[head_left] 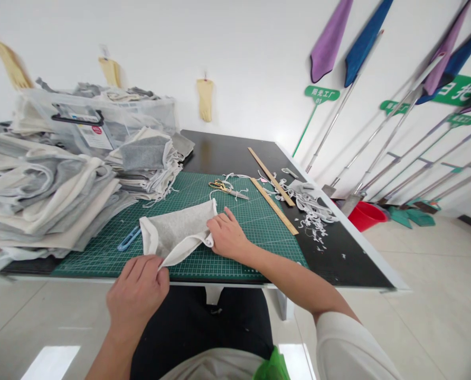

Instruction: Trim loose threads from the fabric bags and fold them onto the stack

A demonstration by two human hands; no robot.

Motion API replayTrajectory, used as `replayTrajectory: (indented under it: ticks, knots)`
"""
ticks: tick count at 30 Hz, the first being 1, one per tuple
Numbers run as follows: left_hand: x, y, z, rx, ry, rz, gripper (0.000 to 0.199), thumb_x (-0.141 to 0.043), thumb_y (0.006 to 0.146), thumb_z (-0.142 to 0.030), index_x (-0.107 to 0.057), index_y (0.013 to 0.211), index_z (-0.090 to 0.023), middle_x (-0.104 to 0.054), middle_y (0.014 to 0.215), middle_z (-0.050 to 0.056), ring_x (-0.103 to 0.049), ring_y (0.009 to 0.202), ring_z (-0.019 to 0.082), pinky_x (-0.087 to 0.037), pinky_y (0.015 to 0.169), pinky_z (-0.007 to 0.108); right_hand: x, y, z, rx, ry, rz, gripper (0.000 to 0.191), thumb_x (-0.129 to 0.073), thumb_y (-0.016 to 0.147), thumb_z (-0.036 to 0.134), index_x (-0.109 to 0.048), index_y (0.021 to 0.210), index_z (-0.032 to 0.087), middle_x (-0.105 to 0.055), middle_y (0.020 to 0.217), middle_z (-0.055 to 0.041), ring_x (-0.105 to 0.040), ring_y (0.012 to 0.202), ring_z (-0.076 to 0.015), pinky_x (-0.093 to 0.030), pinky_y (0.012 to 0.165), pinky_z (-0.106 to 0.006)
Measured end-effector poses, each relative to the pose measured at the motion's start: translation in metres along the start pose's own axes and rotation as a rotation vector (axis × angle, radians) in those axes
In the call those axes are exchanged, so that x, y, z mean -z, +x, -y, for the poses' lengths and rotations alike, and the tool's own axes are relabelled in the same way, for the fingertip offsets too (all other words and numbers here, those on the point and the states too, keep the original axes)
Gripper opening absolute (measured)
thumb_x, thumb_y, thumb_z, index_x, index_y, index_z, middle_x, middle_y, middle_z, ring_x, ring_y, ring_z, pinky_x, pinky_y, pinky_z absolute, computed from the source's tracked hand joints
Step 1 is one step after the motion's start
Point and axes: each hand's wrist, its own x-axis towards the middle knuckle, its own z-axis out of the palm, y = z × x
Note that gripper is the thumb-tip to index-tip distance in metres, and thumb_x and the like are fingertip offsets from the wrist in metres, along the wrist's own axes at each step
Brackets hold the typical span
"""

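Note:
A grey and white piece of fabric [176, 227] lies partly raised over the green cutting mat [235, 264]. My left hand [138, 290] is closed on its near left corner, at the table's front edge. At the fabric's right end, my right hand [227, 235] grips the folded edge, fingers bent over it. Left of the fabric rests a light blue cutter [129, 238]. Beyond it on the mat are gold-handled scissors [229, 190], with loose white thread around them. Two wooden rulers [274, 206] [271, 177] lie to the right.
Stacked grey and white fabric [49, 190] fills the left side, with a smaller pile [144, 163] beside it. Behind stands a clear plastic box [120, 119]. White scraps [310, 203] cover the right of the black table [338, 258]. A red bucket [366, 215] is on the floor.

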Motion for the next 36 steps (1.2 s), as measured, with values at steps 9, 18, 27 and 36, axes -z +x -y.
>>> replayTrajectory:
  ticks: [9,18,27,36]
  knots:
    - [0.003,0.003,0.000,0.086,-0.138,-0.096,0.017,-0.066,0.069,-0.007,-0.058,0.079,-0.018,-0.068,0.077,0.003,-0.065,0.075,0.020,-0.051,0.073,0.031,-0.004,-0.001,0.000,-0.014,0.015,0.030,0.013,-0.047,0.090,0.014,-0.060,0.094,0.016,-0.062,0.095,-0.0107,-0.050,0.096,-0.0269,-0.018,0.112,-0.059]
    - [0.009,0.014,-0.003,0.168,-0.154,-0.108,0.013,-0.063,0.074,-0.007,-0.059,0.077,-0.019,-0.067,0.074,0.002,-0.066,0.073,0.020,-0.049,0.069,0.029,-0.013,0.005,-0.014,-0.143,0.185,-0.005,0.005,-0.062,0.082,0.018,-0.060,0.087,0.017,-0.061,0.093,-0.0080,-0.054,0.089,-0.0227,-0.046,0.087,-0.037]
    - [0.008,0.019,-0.001,0.260,-0.144,-0.113,0.011,-0.061,0.074,-0.009,-0.058,0.077,-0.019,-0.067,0.076,0.003,-0.066,0.074,0.020,-0.049,0.071,0.029,-0.017,0.007,-0.022,-0.028,0.250,-0.107,0.011,-0.055,0.082,0.013,-0.058,0.091,0.018,-0.061,0.094,-0.0106,-0.050,0.095,-0.0262,-0.032,0.105,-0.049]
    - [0.013,0.025,-0.003,0.365,-0.094,-0.097,0.012,-0.058,0.074,-0.009,-0.057,0.077,-0.020,-0.066,0.074,0.002,-0.065,0.074,0.020,-0.047,0.067,0.028,-0.021,0.008,-0.017,0.015,0.324,-0.164,0.006,-0.051,0.085,0.016,-0.055,0.089,0.018,-0.059,0.086,-0.0087,-0.050,0.085,-0.0243,-0.039,0.097,-0.047]
